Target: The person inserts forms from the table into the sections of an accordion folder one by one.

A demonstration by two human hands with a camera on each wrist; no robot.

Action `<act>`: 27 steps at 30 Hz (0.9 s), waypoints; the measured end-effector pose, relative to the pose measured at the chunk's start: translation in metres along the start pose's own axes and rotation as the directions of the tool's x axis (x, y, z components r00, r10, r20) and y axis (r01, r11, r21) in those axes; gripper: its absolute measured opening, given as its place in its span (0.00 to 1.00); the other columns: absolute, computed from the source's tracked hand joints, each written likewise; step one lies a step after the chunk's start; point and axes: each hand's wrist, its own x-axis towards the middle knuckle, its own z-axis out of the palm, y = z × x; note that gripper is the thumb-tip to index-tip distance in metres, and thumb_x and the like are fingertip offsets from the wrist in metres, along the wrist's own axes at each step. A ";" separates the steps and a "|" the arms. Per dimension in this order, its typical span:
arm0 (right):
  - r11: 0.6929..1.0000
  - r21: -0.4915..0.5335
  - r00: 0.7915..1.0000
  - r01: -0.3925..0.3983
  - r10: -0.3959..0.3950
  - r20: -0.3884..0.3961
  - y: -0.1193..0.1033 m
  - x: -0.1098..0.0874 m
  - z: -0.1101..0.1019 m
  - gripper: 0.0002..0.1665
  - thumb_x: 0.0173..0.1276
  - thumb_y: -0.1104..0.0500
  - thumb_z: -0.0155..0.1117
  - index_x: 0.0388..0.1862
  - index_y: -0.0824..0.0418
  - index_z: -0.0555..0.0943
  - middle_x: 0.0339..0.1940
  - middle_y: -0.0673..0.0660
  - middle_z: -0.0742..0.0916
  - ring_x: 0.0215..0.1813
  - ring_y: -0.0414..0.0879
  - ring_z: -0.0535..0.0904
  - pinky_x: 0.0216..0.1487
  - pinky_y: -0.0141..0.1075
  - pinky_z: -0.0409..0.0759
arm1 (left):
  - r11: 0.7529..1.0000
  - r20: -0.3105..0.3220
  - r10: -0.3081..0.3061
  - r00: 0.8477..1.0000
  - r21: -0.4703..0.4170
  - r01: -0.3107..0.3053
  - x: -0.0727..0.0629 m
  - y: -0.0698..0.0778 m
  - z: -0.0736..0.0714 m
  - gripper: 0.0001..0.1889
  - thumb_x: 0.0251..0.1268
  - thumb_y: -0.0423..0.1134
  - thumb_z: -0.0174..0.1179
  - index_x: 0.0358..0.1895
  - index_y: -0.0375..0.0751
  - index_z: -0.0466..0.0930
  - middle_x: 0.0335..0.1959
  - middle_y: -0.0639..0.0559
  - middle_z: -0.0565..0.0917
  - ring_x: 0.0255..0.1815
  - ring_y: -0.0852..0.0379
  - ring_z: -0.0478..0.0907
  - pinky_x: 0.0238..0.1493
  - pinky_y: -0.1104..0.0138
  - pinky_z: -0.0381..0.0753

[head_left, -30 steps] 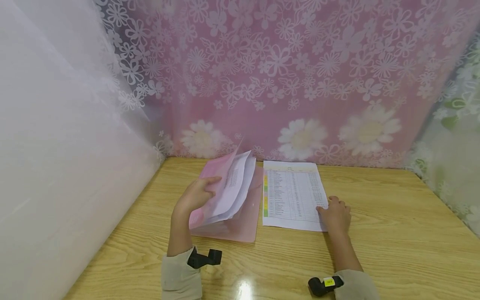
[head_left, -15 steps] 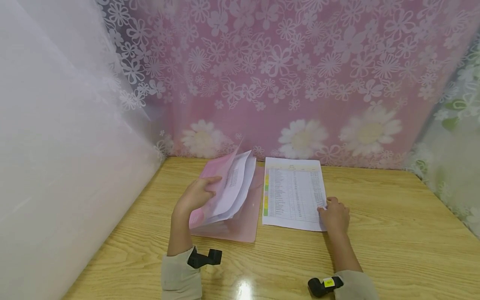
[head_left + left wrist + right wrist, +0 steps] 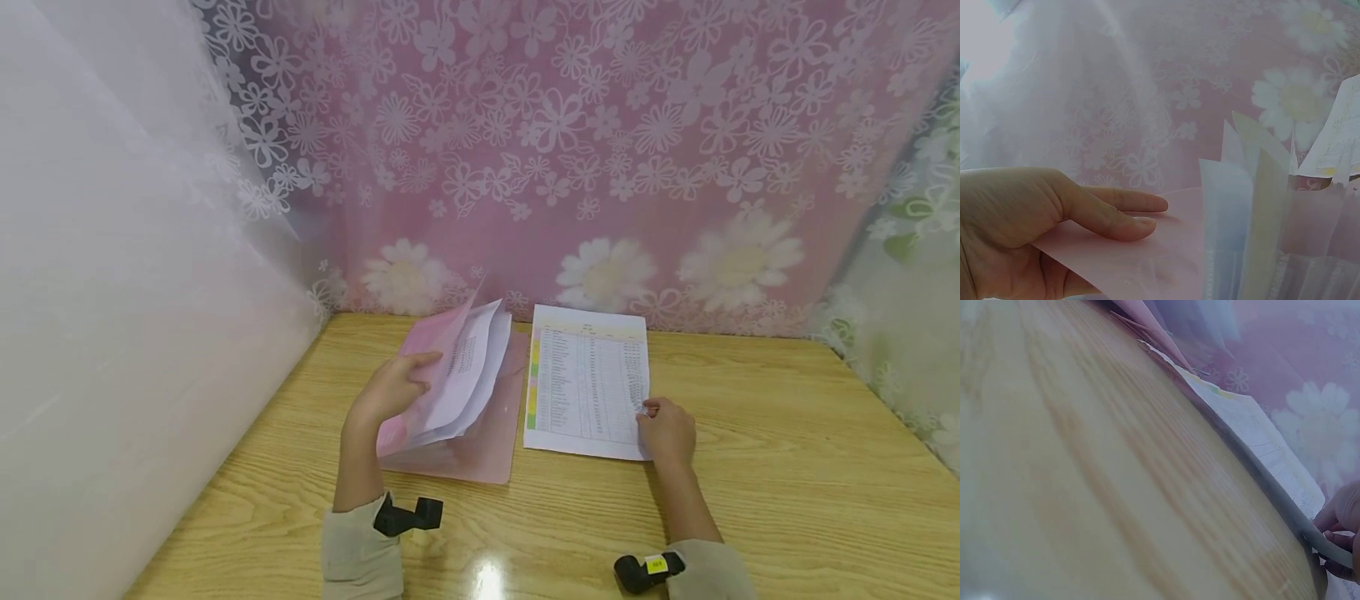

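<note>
My left hand grips the raised front cover of a pink folder, thumb on one face and fingers behind in the left wrist view. Several white sheets stand half fanned inside, above the folder's pink back cover, which lies on the table. To the right, a printed sheet of paper shows a table with a coloured strip down its left side. My right hand pinches this sheet at its lower right edge. In the right wrist view, the sheet is lifted off the wood near the fingers.
The wooden table reaches back to a pink flowered curtain. A whitish sheet of plastic walls off the left side. Black wrist mounts sit on both sleeves.
The printed sheet has tilted up, its far edge rising, and my right hand has shifted slightly left with its fingers closing on the edge. My left hand and the folder have hardly moved.
</note>
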 end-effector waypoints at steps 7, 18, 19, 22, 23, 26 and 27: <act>1.000 -0.006 0.999 0.021 -0.021 -0.035 -0.003 -0.001 -0.002 0.12 0.55 0.69 0.56 0.38 0.73 0.80 0.28 0.63 0.82 0.36 0.62 0.75 0.37 0.51 0.68 | 1.000 0.001 -0.001 1.000 -0.015 0.001 -0.001 -0.001 0.000 0.24 0.58 0.24 0.53 0.60 0.31 0.70 0.61 0.42 0.70 0.63 0.47 0.61 0.56 0.56 0.64; 1.000 -0.010 0.999 -0.017 0.016 -0.039 -0.005 0.000 -0.009 0.13 0.57 0.69 0.52 0.39 0.74 0.79 0.31 0.67 0.81 0.37 0.64 0.75 0.33 0.52 0.70 | 1.000 -0.004 -0.015 1.000 -0.021 0.015 -0.003 0.000 -0.002 0.24 0.57 0.24 0.53 0.61 0.31 0.70 0.61 0.42 0.70 0.62 0.48 0.63 0.51 0.57 0.65; 1.000 0.004 0.999 -0.018 0.018 -0.029 -0.004 0.000 -0.009 0.14 0.57 0.69 0.53 0.40 0.74 0.79 0.31 0.67 0.81 0.37 0.63 0.75 0.34 0.52 0.69 | 1.000 -0.005 -0.013 1.000 -0.018 0.013 -0.003 0.000 -0.002 0.24 0.57 0.24 0.53 0.60 0.31 0.70 0.61 0.42 0.70 0.61 0.48 0.63 0.51 0.57 0.65; 0.997 0.072 0.999 -0.033 0.030 0.041 0.001 0.001 -0.013 0.15 0.56 0.69 0.56 0.43 0.75 0.78 0.35 0.70 0.79 0.40 0.63 0.72 0.37 0.52 0.68 | 1.000 -0.006 -0.011 1.000 -0.017 0.011 -0.003 0.001 -0.003 0.24 0.57 0.24 0.53 0.60 0.31 0.70 0.61 0.42 0.70 0.59 0.49 0.65 0.50 0.58 0.65; 0.994 0.099 0.997 -0.044 0.037 0.071 0.003 0.002 -0.014 0.17 0.56 0.69 0.57 0.44 0.76 0.77 0.37 0.71 0.78 0.40 0.63 0.72 0.38 0.52 0.68 | 1.000 -0.006 -0.009 1.000 -0.015 0.009 -0.003 0.001 -0.003 0.24 0.57 0.24 0.53 0.60 0.32 0.70 0.61 0.42 0.70 0.58 0.49 0.66 0.50 0.58 0.65; 0.982 0.162 0.984 -0.095 0.068 0.163 0.007 0.003 -0.018 0.20 0.56 0.68 0.59 0.48 0.77 0.74 0.44 0.75 0.76 0.45 0.66 0.71 0.42 0.53 0.68 | 1.000 -0.007 -0.009 1.000 -0.014 0.009 -0.003 0.001 -0.003 0.24 0.57 0.24 0.53 0.60 0.32 0.71 0.61 0.42 0.71 0.54 0.50 0.67 0.48 0.59 0.65; 0.977 0.178 0.977 -0.117 0.081 0.196 0.008 0.004 -0.020 0.21 0.57 0.67 0.60 0.50 0.76 0.74 0.46 0.76 0.76 0.47 0.67 0.70 0.45 0.54 0.68 | 1.000 -0.006 -0.005 1.000 -0.009 0.005 -0.003 0.001 -0.003 0.24 0.57 0.24 0.53 0.60 0.32 0.71 0.61 0.42 0.71 0.52 0.50 0.67 0.48 0.59 0.66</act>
